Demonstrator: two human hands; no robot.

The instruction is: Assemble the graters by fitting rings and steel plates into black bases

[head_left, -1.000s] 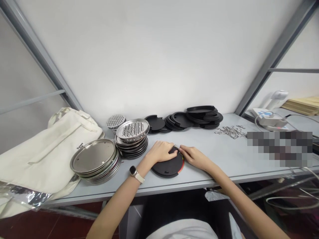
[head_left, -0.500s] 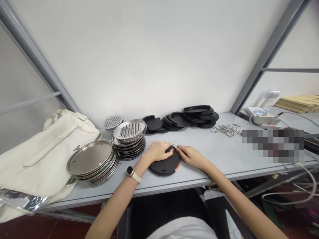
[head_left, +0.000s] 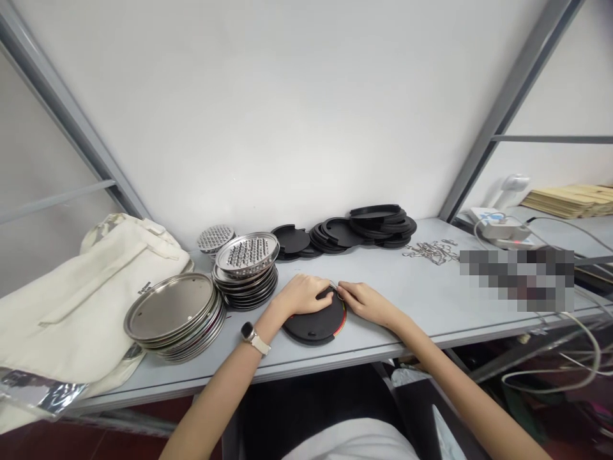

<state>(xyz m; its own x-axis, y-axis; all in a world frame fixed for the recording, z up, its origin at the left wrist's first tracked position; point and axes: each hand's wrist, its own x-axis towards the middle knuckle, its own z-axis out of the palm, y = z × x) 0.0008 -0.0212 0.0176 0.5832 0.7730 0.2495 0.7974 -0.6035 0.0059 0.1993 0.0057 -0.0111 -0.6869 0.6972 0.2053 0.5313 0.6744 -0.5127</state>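
Note:
A black round disc [head_left: 316, 327] lies on the table close to its front edge, with a thin red and yellow strip along its right rim. My left hand [head_left: 304, 295], a watch on its wrist, is closed over the disc's far left part, the thumb lying across its top. At the disc's far right rim, my right hand [head_left: 361, 300] pinches a small bent metal wire clip [head_left: 334, 285]. Fingers cover much of the clip, so whether it is fastened to the disc cannot be made out.
To the left stand stacked round metal plates [head_left: 170, 306] and perforated grater discs [head_left: 246, 252], beside a cream cloth bag [head_left: 96, 294]. Black notched discs [head_left: 340, 231] are piled along the wall. A heap of wire clips [head_left: 433, 251] lies right of them; a white device [head_left: 498, 223] trails cables.
The whole view has shifted slightly, moving the scene left. Both hands stay at the disc, with the right fingers still pinching the clip at its rim.

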